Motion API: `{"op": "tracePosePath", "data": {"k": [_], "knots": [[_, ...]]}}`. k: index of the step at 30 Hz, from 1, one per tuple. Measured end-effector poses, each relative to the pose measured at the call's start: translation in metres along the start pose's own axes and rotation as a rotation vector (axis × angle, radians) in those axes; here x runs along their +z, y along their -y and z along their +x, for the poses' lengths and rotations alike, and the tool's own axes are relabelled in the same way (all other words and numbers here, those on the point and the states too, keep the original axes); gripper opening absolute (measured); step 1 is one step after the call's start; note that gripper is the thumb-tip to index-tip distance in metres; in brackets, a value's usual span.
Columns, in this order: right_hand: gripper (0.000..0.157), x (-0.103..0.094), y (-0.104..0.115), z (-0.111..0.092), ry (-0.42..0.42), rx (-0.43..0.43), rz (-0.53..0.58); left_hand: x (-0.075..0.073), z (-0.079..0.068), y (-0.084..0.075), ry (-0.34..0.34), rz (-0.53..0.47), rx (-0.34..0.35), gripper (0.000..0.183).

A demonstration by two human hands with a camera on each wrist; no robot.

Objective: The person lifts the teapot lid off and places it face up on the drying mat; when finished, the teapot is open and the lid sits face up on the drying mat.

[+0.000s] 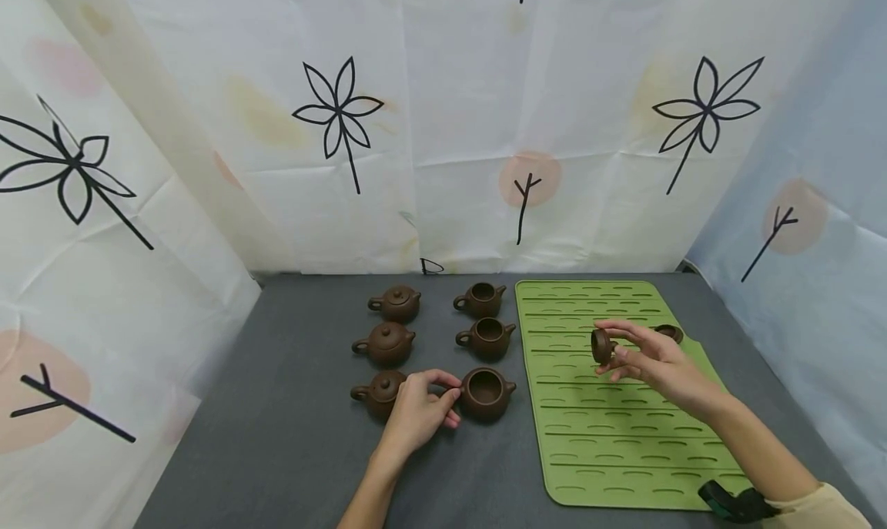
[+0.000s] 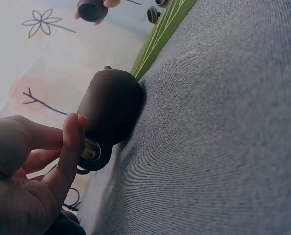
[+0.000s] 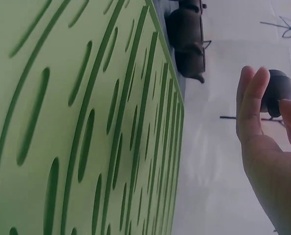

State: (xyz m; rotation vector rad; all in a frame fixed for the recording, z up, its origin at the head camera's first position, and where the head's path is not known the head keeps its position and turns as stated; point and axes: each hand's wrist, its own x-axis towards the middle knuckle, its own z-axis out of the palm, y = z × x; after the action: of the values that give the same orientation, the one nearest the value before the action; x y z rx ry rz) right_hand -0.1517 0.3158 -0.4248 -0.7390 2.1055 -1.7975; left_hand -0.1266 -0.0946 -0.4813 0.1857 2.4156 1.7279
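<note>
Six small brown clay teapots stand in two columns on the grey table (image 1: 291, 436). The left three carry lids; the right three are uncovered. My left hand (image 1: 450, 394) pinches the handle of the front uncovered teapot (image 1: 487, 393), which the left wrist view shows close up as the teapot (image 2: 111, 110) standing on the table. My right hand (image 1: 613, 349) hovers above the green mat (image 1: 610, 452) and pinches a brown lid (image 1: 601, 346) on edge between thumb and fingers; in the right wrist view that lid (image 3: 278, 90) sits at the fingertips. Another lid (image 1: 668, 333) lies on the mat behind the hand.
The lidded teapots (image 1: 384, 343) stand just left of my left hand. The other uncovered teapots (image 1: 487, 338) sit behind the held one. The ribbed mat (image 3: 86, 122) covers the table's right side. Printed fabric walls (image 1: 443, 128) close in the back and both sides.
</note>
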Motion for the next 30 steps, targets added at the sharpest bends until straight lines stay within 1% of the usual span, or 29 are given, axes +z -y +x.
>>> {"op": "tracePosePath", "data": {"k": [2,4,5,9,14,16,18,23,24,27,30], "knots": [[0.049,-0.006,-0.002,-0.002,-0.013,0.018,0.047,0.0,0.0,0.0,0.0,0.003,-0.004,0.011],[0.049,-0.011,-0.004,-0.003,-0.046,0.032,0.028,0.0,0.0,0.001,0.002,0.001,0.001,0.011],[0.049,-0.014,-0.005,-0.004,-0.069,0.042,-0.008,0.0,0.0,0.001,0.002,0.0,0.001,0.011],[0.053,-0.026,-0.012,-0.005,-0.174,0.104,-0.207,0.0,0.0,0.001,0.001,0.002,0.008,0.01],[0.059,-0.042,-0.022,-0.005,-0.247,0.224,-0.315,0.0,0.0,0.001,0.002,0.01,0.013,0.01],[0.063,-0.047,-0.027,-0.004,-0.26,0.273,-0.358,0.0,0.0,0.001,0.004,0.011,0.012,0.01],[0.067,-0.05,-0.031,-0.003,-0.264,0.313,-0.37,0.0,0.0,0.001,0.004,0.013,0.011,0.01],[0.072,-0.05,-0.037,0.002,-0.251,0.355,-0.334,0.0,-0.001,0.0,0.0,0.018,0.01,0.01],[0.072,-0.05,-0.038,0.003,-0.251,0.361,-0.344,0.0,-0.001,0.0,0.001,0.016,0.016,0.01],[0.07,-0.049,-0.039,0.004,-0.265,0.378,-0.413,0.0,-0.002,0.0,0.003,0.011,0.024,0.01],[0.067,-0.048,-0.042,0.004,-0.281,0.379,-0.527,-0.001,-0.002,0.0,0.004,0.017,0.027,0.01]]}}
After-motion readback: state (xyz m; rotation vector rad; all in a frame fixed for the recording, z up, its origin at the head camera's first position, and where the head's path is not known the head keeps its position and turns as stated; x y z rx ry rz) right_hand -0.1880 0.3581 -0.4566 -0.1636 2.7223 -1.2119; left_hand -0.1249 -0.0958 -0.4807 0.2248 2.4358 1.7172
